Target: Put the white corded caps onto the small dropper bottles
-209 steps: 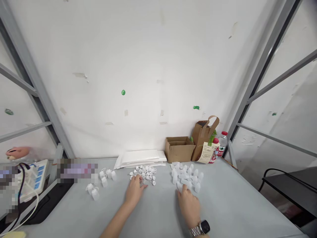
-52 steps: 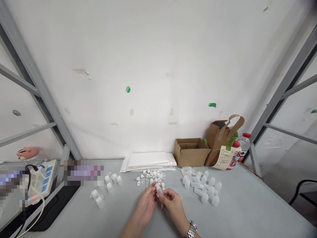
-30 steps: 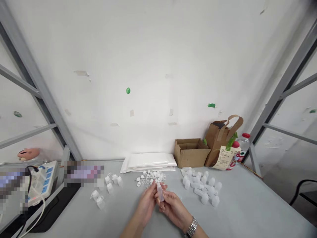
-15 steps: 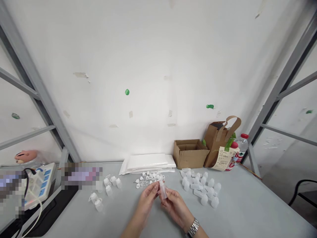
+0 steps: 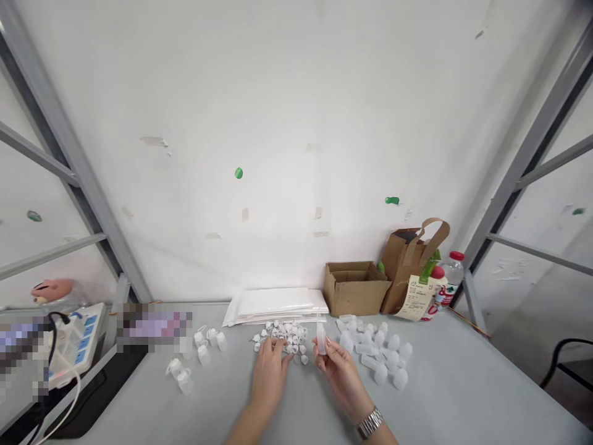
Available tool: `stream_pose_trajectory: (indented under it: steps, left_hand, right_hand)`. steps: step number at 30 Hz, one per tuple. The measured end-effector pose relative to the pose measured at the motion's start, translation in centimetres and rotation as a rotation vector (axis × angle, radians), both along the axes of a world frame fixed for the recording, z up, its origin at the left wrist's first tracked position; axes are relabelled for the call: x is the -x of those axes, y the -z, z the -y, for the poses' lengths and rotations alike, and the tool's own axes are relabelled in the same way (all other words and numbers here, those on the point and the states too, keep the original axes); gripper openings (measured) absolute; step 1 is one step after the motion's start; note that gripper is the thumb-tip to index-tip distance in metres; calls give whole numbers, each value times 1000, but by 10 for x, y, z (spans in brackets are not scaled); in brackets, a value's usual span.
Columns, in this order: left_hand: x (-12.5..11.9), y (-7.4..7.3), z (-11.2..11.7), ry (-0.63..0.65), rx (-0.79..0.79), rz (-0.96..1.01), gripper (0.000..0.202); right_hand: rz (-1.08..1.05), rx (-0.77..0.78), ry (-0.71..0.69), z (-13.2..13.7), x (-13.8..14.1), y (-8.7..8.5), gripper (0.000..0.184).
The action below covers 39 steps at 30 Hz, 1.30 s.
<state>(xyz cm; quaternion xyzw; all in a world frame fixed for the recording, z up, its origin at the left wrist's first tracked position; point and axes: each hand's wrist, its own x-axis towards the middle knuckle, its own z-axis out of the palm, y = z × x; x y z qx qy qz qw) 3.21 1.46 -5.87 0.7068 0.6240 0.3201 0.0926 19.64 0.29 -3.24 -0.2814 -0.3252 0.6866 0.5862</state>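
Observation:
My right hand [image 5: 340,368], with a metal watch on its wrist, grips a small translucent plastic bottle [image 5: 321,339] held upright between thumb and fingers. Its upper end points toward the wall. My left hand [image 5: 269,371] rests at the near edge of a pile of small white caps with loop straps [image 5: 293,334]. The fingers there are bent and somewhat apart, with the fingertips among the caps; no cap shows clearly held. To the right of my right hand lies a group of translucent bottles [image 5: 368,349], some standing and some on their sides.
Several capped bottles [image 5: 204,353] stand on the left. White envelopes [image 5: 278,304] lie stacked against the wall, beside an open cardboard box [image 5: 356,296]. A brown paper bag [image 5: 399,266] and a red-capped water bottle [image 5: 454,272] stand at right. A power strip [image 5: 78,346] lies far left.
My hands have moved apart. The left let go of the bottle and went to the pile of caps; the right shifted slightly right with the bottle, now more upright.

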Motion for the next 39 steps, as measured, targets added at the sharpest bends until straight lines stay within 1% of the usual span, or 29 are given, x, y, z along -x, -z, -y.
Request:
stream_pose_trajectory:
  steps: [2,5,10,14,16,18,19,21,24,27,29,34,36,39]
  left_hand:
    - [0,1,-3,8,-4,-70,24]
    - [0,3,-7,26,-20,-109,24]
    - [-2,3,-9,36,-59,-94,22]
    - [0,1,-10,50,-84,-58,17]
    - [1,-1,-11,45,-110,40,15]
    - [3,-4,-12,31,-133,247,16]
    - [4,-5,-13,31,-130,391,16]
    - [4,-8,-14,48,-82,650,18]
    - [2,-10,-14,96,37,904,24]
    - [-1,-10,-14,147,116,1005,28]
    - [-3,-11,-13,160,149,1010,27]
    - [-4,-14,-8,101,181,1008,18]
    - [-4,-16,-7,83,191,1031,18]
    - [-4,-17,-8,76,215,1097,22]
  right_hand:
    - [7,-5,-2,0,1,0,32]
    - [30,-26,-5,1,2,0,32]
    - [87,-31,5,3,5,1,32]
    - [225,-34,73,3,7,-2,34]
    - [291,-42,113,4,10,-2,33]
    - [344,-55,151,5,13,-1,33]
    - [370,-60,172,5,15,0,34]
    - [430,-66,225,5,18,4,36]
    - [488,-73,291,3,20,12,36]
    - [508,-77,310,2,20,19,36]
    - [530,-87,297,2,20,21,35]
    - [655,-139,260,5,20,24,29]
    - [726,-171,272,6,20,24,27]
    - [818,-253,308,8,19,26,24]
